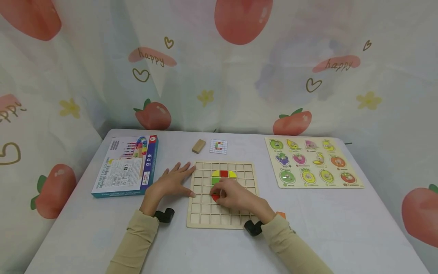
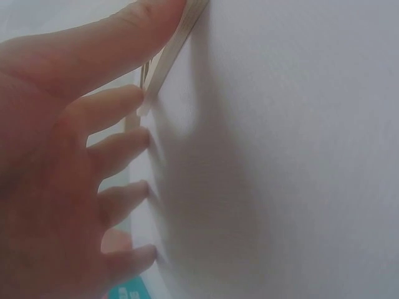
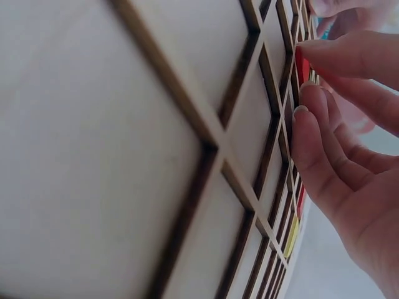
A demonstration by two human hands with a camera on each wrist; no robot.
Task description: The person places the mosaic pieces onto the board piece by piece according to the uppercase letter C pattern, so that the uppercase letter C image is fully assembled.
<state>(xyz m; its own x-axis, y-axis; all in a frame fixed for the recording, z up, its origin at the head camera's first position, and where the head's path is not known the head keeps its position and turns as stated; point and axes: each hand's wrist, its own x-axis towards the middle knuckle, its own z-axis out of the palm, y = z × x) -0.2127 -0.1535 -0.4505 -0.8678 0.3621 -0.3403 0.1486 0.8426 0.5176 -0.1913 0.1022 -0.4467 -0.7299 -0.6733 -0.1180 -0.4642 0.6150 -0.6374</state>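
Note:
A wooden grid board lies on the table between both hands. Set in its upper cells are a red square tile, two yellow rounded tiles and a green tile. Over the board's middle, my right hand pinches a red rounded tile with thumb and fingertips, low at a grid cell; the fingers partly cover it. My left hand rests with fingers spread on the table at the board's left side, its thumb on the board edge. In the left wrist view those fingertips touch the white cloth.
Behind the board lie a small wooden block and a pattern card. A bead-set box sits at the left, a fruit puzzle board at the back right. An orange piece shows beside the right wrist.

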